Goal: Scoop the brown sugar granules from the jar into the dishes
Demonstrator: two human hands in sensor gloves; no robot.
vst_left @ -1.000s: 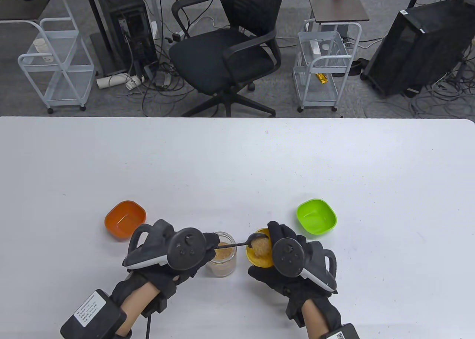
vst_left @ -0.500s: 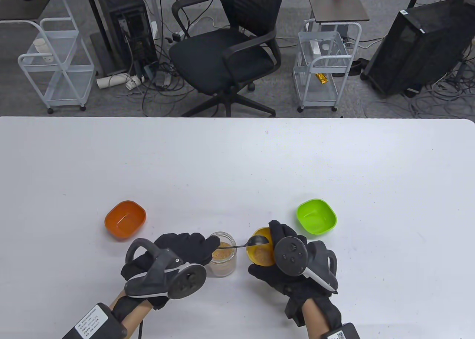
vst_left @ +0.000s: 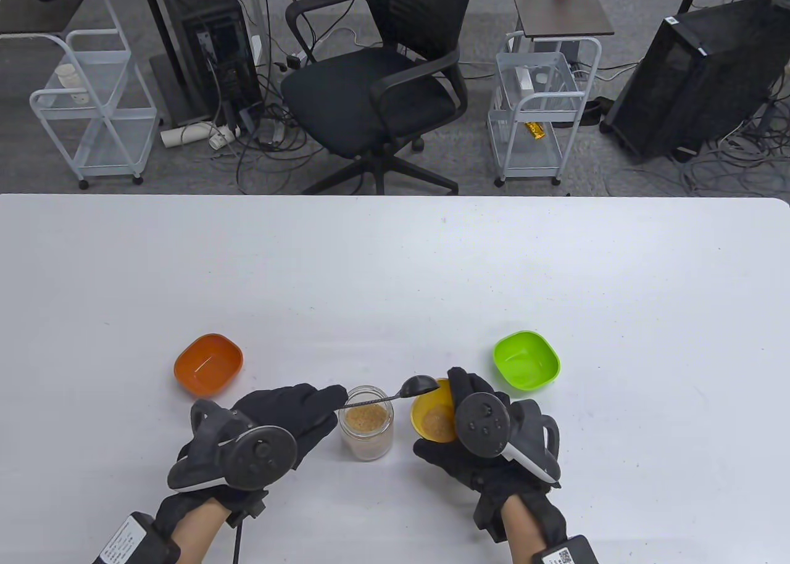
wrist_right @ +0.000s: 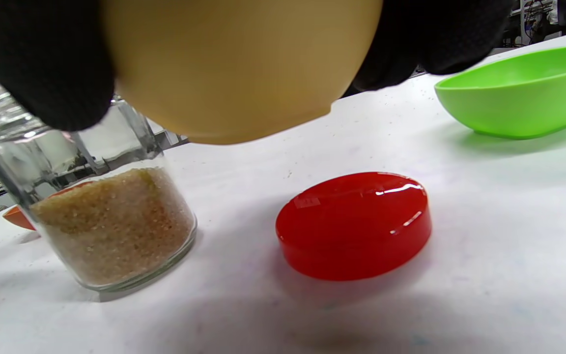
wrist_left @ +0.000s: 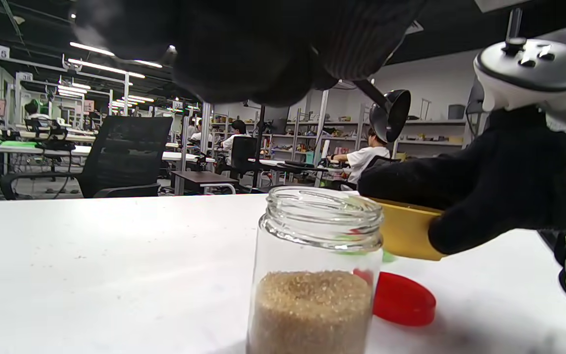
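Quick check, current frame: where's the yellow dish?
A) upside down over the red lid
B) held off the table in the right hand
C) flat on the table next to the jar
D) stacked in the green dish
B: the right hand grips the yellow dish clear of the table, and the right wrist view shows its underside hanging above the red lid.

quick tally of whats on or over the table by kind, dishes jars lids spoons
dishes: 3 – orange dish, green dish, yellow dish held by the right hand
jars: 1 – glass jar
lids: 1 – red lid
spoons: 1 – spoon held by the left hand
total: 6
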